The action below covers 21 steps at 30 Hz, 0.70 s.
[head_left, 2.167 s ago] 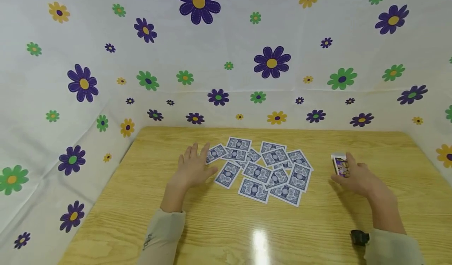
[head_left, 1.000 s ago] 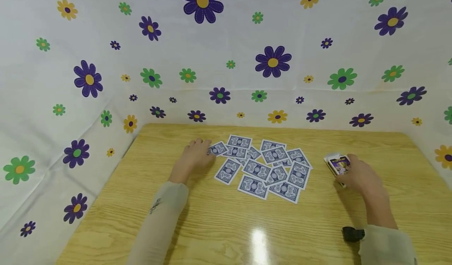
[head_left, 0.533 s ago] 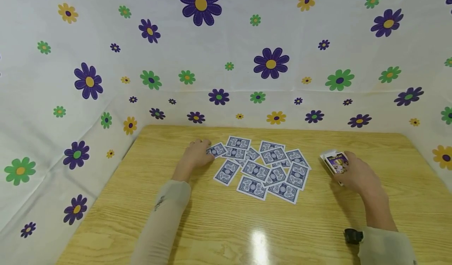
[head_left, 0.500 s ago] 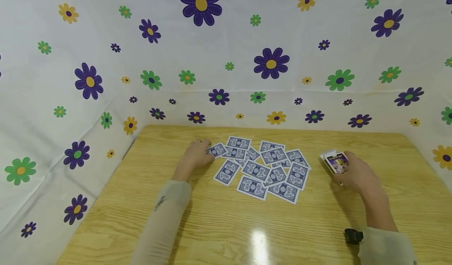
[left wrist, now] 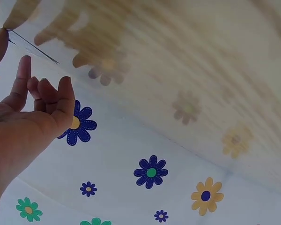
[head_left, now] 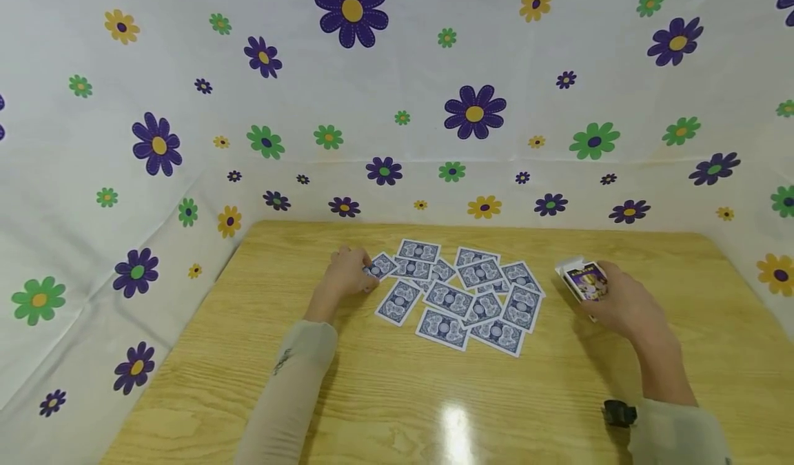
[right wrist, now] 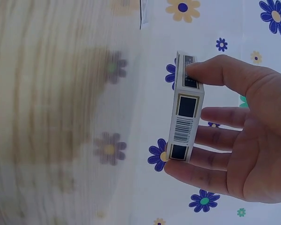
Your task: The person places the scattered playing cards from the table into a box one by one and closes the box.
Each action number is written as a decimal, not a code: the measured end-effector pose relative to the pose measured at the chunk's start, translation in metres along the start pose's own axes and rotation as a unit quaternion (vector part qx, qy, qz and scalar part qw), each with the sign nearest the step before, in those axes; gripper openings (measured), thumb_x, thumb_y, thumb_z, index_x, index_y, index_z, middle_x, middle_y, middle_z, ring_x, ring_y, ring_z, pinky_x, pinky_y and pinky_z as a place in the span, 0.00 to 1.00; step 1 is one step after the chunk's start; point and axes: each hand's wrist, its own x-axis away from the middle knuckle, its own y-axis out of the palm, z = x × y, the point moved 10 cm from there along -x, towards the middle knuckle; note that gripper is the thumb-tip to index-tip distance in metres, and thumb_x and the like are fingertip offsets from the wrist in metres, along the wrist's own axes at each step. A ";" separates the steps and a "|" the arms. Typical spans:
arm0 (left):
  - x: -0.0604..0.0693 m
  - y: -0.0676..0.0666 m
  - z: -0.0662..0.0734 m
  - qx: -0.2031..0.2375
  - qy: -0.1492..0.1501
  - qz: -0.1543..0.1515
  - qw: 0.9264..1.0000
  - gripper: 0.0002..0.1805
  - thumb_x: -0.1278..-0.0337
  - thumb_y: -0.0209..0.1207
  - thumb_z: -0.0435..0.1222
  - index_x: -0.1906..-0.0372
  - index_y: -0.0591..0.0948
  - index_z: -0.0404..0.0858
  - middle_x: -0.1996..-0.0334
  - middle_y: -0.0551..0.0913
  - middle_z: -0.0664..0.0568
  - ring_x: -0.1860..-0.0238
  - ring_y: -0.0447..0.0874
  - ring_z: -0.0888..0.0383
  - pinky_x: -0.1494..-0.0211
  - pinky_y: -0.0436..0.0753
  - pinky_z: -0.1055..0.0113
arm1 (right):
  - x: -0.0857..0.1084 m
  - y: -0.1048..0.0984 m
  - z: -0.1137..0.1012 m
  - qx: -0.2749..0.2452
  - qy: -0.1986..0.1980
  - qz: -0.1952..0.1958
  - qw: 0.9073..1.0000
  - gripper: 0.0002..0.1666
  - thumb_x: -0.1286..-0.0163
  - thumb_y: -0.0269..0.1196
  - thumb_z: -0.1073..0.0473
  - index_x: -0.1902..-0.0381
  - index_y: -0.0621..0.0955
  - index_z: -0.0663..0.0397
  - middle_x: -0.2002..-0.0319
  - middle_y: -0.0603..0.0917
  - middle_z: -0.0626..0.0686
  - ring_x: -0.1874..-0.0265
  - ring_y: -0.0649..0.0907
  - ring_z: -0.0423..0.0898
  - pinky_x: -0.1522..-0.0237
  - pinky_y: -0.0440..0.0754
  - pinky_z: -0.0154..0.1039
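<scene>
Blue-backed cards [head_left: 449,300] lie face down, loosely overlapping, on the wooden table. At their left edge my left hand [head_left: 347,273] touches the leftmost card [head_left: 381,266]; in the left wrist view the left hand [left wrist: 33,108] has a thumb and finger meeting at a card's edge. To the right of the cards, my right hand [head_left: 629,303] grips a small card box [head_left: 586,280] above the table, its flap up. Thumb and fingers hold the box [right wrist: 183,112] by its edges in the right wrist view, where its barcode side shows beside the right hand [right wrist: 243,131].
The wooden table [head_left: 248,396] meets a white cloth [head_left: 409,72] printed with flowers at the back and sides. A black object [head_left: 618,413] is by the right sleeve. Light glares on the table near the front.
Since the first frame, my left hand has moved right onto the leftmost card, its fingers drawn in. The box in my right hand has shifted slightly left and turned, showing more of its face.
</scene>
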 end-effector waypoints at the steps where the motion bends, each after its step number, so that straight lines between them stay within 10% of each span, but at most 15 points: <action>1: 0.000 0.000 -0.001 0.003 -0.003 0.000 1.000 0.25 0.45 0.70 0.42 0.46 0.77 0.34 0.46 0.70 0.38 0.43 0.65 0.42 0.37 0.71 0.47 | 0.000 0.000 -0.002 0.000 -0.003 0.001 1.000 0.52 0.39 0.66 0.55 0.28 0.54 0.76 0.44 0.71 0.78 0.56 0.77 0.64 0.57 0.77 0.56; 8: 0.001 0.003 -0.013 0.016 -0.032 -0.014 0.999 0.38 0.45 0.69 0.44 0.36 0.69 0.28 0.44 0.74 0.34 0.43 0.70 0.40 0.34 0.71 0.45 | 0.001 0.003 -0.011 -0.007 -0.016 -0.006 1.000 0.52 0.38 0.67 0.56 0.28 0.53 0.77 0.44 0.72 0.78 0.57 0.78 0.64 0.58 0.78 0.55; 21: 0.004 -0.002 -0.012 0.025 -0.040 -0.005 0.999 0.31 0.48 0.70 0.41 0.43 0.72 0.28 0.49 0.73 0.34 0.43 0.71 0.37 0.37 0.73 0.45 | 0.007 0.007 -0.024 -0.008 -0.026 0.004 1.000 0.52 0.38 0.67 0.56 0.27 0.54 0.74 0.41 0.70 0.78 0.51 0.76 0.66 0.51 0.76 0.61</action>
